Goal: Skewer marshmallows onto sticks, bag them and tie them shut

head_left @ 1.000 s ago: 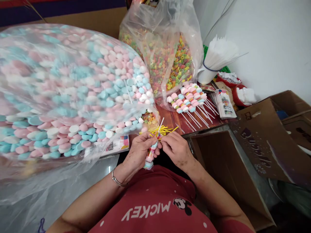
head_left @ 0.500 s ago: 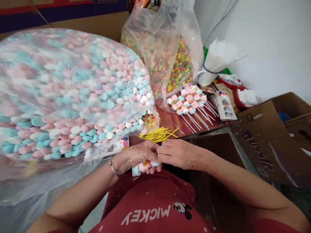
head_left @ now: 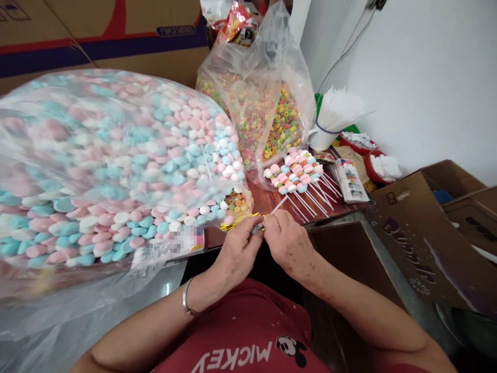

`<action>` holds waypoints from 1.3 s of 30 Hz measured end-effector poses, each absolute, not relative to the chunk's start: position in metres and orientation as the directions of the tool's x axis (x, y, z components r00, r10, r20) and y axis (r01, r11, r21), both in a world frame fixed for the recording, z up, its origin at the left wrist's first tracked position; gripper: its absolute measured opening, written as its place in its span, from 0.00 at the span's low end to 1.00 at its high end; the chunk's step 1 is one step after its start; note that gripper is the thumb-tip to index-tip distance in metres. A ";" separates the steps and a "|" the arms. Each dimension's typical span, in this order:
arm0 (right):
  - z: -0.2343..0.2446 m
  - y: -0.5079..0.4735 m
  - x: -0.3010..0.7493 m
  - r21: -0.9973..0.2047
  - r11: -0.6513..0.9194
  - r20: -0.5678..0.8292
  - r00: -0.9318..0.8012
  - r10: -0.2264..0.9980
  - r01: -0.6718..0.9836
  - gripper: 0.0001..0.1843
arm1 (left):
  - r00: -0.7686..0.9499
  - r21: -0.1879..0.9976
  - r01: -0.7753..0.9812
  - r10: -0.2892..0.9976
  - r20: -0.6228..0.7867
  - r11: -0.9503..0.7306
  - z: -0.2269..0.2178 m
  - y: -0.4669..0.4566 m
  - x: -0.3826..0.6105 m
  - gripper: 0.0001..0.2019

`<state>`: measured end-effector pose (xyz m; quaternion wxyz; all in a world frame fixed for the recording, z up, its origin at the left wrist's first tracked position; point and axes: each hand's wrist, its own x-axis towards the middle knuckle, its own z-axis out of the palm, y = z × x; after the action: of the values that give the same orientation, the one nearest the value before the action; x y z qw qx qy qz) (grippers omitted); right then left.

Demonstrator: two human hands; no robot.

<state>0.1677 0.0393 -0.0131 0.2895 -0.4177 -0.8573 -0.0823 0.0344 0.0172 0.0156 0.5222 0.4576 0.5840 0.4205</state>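
Observation:
My left hand (head_left: 241, 248) is closed around a wrapped candy skewer, most of it hidden beneath the fingers. A bit of clear, shiny wrapper (head_left: 257, 227) shows between my hands. The skewer's white stick (head_left: 279, 204) points up and away from my fingertips. Pressed close beside it, my right hand (head_left: 288, 241) is closed with its fingers curled at the base of the stick; exactly what they pinch is hidden. Yellow twist ties (head_left: 232, 223) lie just beyond my left hand. Finished-looking marshmallow skewers (head_left: 297, 171) rest on the table behind my right hand.
A large clear bag of pastel marshmallows (head_left: 128, 155) fills the left side. Behind stands a bag of colourful ring candies (head_left: 283, 122). At right are a white mug (head_left: 323, 137) of sticks, printed wrappers (head_left: 351, 181), a red bowl (head_left: 375, 173) and a cardboard box (head_left: 419, 233).
Both hands have moved slightly forward and turned. The wrapped marshmallows that showed under my left hand are now covered, and the white stick has come into view. The camera view has tilted up.

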 end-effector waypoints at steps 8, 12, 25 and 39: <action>-0.007 0.031 0.168 -0.785 0.490 0.448 -0.199 0.872 0.378 0.10 | -0.037 0.978 0.140 0.987 0.158 -0.151 0.024 0.027 0.019 0.03; -0.003 0.024 0.173 -0.998 0.038 0.055 -0.368 0.928 -0.053 0.13 | 0.089 0.882 0.369 0.956 0.280 -0.293 0.022 0.006 0.014 0.04; -0.007 0.023 0.173 -0.736 0.560 0.515 -0.221 0.828 0.381 0.11 | 0.529 0.982 -0.016 0.835 -0.152 0.189 0.049 0.002 -0.005 0.22; -0.029 -0.002 0.142 -0.663 0.613 0.542 -0.290 0.789 0.430 0.11 | -0.212 0.858 -0.486 0.929 -0.303 0.169 0.037 0.015 0.034 0.16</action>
<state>0.1423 -0.0017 -0.0294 0.4488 -0.3917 -0.7779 0.2000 0.0344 0.0149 0.0370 0.5858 0.2259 0.4911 0.6038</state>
